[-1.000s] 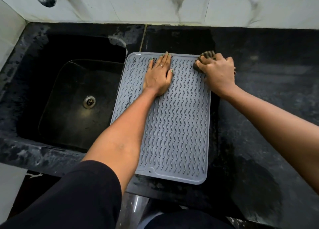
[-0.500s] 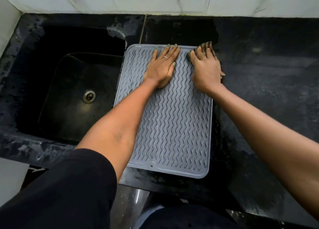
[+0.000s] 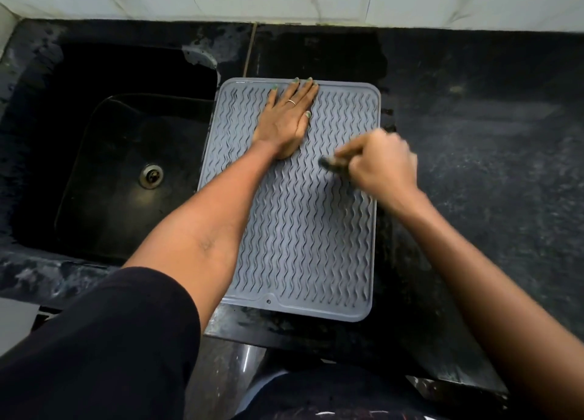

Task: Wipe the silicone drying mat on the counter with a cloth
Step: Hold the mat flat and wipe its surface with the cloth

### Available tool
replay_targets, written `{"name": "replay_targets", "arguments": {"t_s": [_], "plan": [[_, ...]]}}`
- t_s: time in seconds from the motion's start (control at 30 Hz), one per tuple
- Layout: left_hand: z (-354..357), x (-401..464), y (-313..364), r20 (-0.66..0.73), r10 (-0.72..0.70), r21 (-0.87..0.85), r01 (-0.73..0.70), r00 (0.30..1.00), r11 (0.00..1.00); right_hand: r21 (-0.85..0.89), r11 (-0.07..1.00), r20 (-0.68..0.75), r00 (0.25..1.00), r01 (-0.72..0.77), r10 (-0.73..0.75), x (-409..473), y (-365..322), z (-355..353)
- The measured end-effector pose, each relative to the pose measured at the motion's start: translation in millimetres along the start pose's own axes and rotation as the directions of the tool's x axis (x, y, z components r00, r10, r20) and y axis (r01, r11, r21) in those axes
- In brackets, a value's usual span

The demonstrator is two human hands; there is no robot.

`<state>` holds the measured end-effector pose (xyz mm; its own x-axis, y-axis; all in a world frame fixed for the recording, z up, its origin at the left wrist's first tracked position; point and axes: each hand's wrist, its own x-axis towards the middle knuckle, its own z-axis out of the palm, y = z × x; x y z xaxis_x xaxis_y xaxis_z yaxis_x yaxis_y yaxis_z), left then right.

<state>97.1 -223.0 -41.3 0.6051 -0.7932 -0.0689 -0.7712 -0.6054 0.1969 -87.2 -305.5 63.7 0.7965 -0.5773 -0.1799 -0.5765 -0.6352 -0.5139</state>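
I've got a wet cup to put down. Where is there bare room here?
Bare counter lies right of the mat, up to the wall. The mat's near half is free too. Its far half is crowded: left hand flat on it, right hand gripping the cloth.

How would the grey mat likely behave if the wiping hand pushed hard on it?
The mat looks thin and flat, probably floppy if lifted by one edge. The left hand presses flat on it, which suggests it could slide on the counter otherwise. Its near edge overhangs the counter slightly, so it may droop there.
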Motion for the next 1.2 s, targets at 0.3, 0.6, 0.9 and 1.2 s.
{"name": "replay_targets", "arguments": {"t_s": [0.3,0.6,0.9,1.2], "plan": [[0.2,-0.2,-0.9,0.002,-0.006,0.004,0.006,1.000,1.000,-0.304,0.938,-0.104,0.973,0.166,-0.206,97.0,26.5,63.0],[-1.6,-2.4,0.1,0.010,0.002,0.012,-0.002,1.000,1.000,-0.333,0.903,-0.010,0.957,0.270,-0.290,-71.2,22.8,66.8],[-2.8,-9.3,15.7,0.038,-0.043,0.109,0.038,0.998,0.993,-0.125,0.969,-0.022,0.976,0.214,-0.218,67.4,0.1,16.0],[0.3,-31.8,19.0,0.108,-0.086,-0.025,0.089,0.991,0.996,-0.325,0.913,-0.161,0.937,0.246,-0.310,48.9,15.1,67.0]]}}
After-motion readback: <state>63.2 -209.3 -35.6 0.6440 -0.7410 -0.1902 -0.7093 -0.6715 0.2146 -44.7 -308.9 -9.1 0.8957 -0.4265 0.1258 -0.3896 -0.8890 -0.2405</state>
